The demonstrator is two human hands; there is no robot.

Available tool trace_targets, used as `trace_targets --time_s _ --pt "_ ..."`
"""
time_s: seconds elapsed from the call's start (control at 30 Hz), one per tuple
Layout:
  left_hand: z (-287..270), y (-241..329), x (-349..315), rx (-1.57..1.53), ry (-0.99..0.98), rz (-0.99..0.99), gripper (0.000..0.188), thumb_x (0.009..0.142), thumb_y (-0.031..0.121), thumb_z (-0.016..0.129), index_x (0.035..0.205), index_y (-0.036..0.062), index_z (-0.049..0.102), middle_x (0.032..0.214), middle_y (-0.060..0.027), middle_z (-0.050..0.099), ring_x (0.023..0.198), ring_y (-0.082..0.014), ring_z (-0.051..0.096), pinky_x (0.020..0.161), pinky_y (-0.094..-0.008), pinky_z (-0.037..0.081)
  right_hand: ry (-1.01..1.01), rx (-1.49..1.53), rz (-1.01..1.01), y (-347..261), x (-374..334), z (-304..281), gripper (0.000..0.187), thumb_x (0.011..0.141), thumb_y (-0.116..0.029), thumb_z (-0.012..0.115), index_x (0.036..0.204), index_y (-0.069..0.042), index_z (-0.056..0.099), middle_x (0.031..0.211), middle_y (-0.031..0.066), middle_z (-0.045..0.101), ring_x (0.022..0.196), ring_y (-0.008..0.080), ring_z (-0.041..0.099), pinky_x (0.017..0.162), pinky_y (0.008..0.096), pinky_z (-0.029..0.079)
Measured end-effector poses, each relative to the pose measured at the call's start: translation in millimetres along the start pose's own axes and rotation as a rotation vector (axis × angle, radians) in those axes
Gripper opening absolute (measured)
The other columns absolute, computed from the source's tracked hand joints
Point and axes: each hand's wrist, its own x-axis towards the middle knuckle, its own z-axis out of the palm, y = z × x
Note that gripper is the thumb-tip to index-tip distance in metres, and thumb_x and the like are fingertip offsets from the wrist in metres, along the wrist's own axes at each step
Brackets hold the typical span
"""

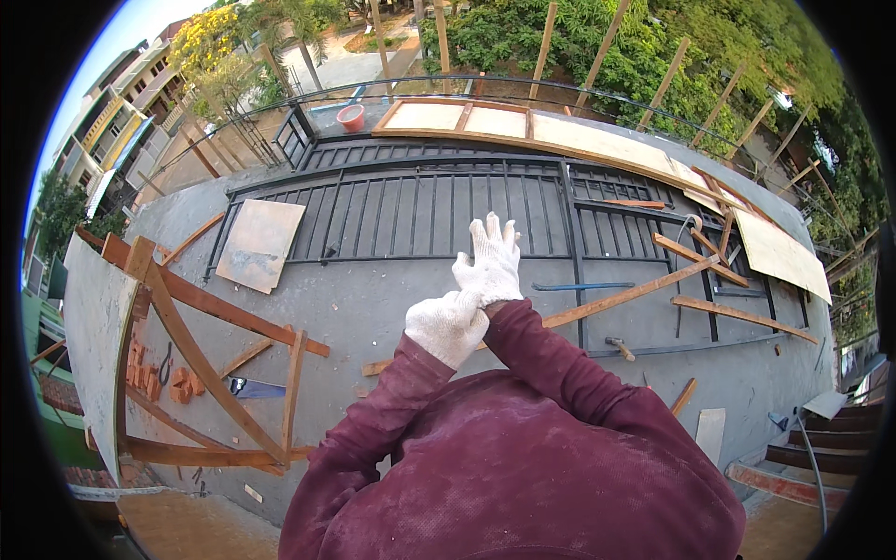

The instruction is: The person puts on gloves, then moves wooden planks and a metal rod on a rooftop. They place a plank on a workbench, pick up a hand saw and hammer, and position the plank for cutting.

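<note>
Both of my hands wear white knitted work gloves below dusty maroon sleeves. My left hand [446, 327] is closed at my right wrist, pinching the cuff of the right glove. My right hand [490, 263] reaches forward with its fingers spread and nothing in it. Beyond the hands a black metal railing frame [411, 215] lies flat on the grey concrete floor [373, 299]. A blue pry bar [583, 287] lies just right of my right hand. Further right a hammer [620, 349] rests on the floor near a long wooden strip [635, 294].
On the left stands a timber-braced panel [107, 345], with a handsaw [257, 388] and broken bricks [173, 378] by it. A square board [261, 245] leans over the railing's left end. Far off are a red bucket [351, 118] and long plywood panels [579, 135]. Steps [826, 448] descend at right.
</note>
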Motion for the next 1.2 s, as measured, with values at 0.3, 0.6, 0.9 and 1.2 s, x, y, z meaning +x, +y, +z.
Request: trace_targets --time_s 0.3,0.6,0.9,1.2 --pt "7.6 18.2 -17.4 -0.311 -0.03 0.192 0.011 0.08 0.008 0.068 0.091 0.0079 0.068 0.074 -0.013 0.066 0.064 -0.0338 0.068 0.06 -0.0433 0.054 -0.575 0.72 0.017 43.3 -29.3 20.5 0.05 0.089 -0.021 0.058 0.139 -0.013 0.06 0.151 0.0169 0.054 0.141 0.0319 0.049 0.119 0.0386 0.037" --pt "2.0 28.8 -18.3 -0.822 -0.272 0.083 0.016 0.087 0.01 0.072 0.102 0.0047 0.073 0.091 -0.0129 0.073 0.073 -0.0265 0.071 0.07 -0.0366 0.056 -0.554 1.649 0.008 -2.9 -32.1 -53.9 0.096 0.1 -0.078 0.029 0.166 -0.01 0.014 0.17 0.0148 0.019 0.159 0.0251 0.01 0.129 0.0394 0.004" --pt "4.3 -33.3 -30.3 -1.589 -0.837 -0.315 0.041 0.101 0.016 0.059 0.136 -0.006 0.061 0.136 -0.0164 0.063 0.129 -0.0242 0.059 0.108 -0.0371 0.047 -1.277 2.684 -1.553 -107.9 -81.8 -26.5 0.071 0.1 -0.039 0.044 0.152 0.008 0.03 0.152 0.0269 0.039 0.142 0.0368 0.038 0.121 0.0447 0.029" --pt "-14.6 -31.4 -23.6 -1.692 -1.103 -0.42 0.031 0.1 0.019 0.069 0.122 -0.0018 0.07 0.116 -0.0074 0.071 0.106 -0.015 0.065 0.096 -0.0314 0.052 -2.618 2.792 -1.972 -131.7 -106.8 35.6 0.047 0.098 -0.017 0.055 0.134 0.012 0.043 0.135 0.0301 0.053 0.128 0.0421 0.054 0.114 0.0472 0.042"
